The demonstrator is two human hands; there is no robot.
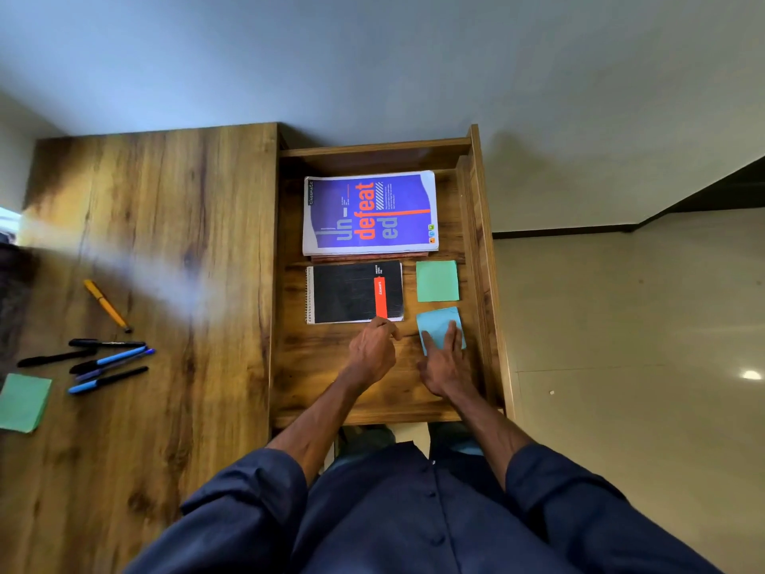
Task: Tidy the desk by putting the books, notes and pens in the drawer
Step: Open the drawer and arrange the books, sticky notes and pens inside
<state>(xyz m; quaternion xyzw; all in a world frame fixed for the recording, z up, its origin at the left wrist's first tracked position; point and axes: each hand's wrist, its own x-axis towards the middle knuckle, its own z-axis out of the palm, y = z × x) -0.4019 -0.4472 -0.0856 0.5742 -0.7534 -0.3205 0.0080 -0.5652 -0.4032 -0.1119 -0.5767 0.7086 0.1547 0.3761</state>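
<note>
The open drawer holds a purple book at the back, lying on top of another book. In front of it lie a black spiral notebook and a green sticky-note pad. A blue sticky-note pad lies at the drawer's right, and my right hand rests flat on it with straight fingers. My left hand has curled fingers touching the black notebook's near edge. On the desk to the left lie an orange pen, several black and blue pens and another green pad.
The drawer sticks out to the right of the desk, with wooden walls on its far and right sides. A pale tiled floor lies to the right. A grey wall runs behind.
</note>
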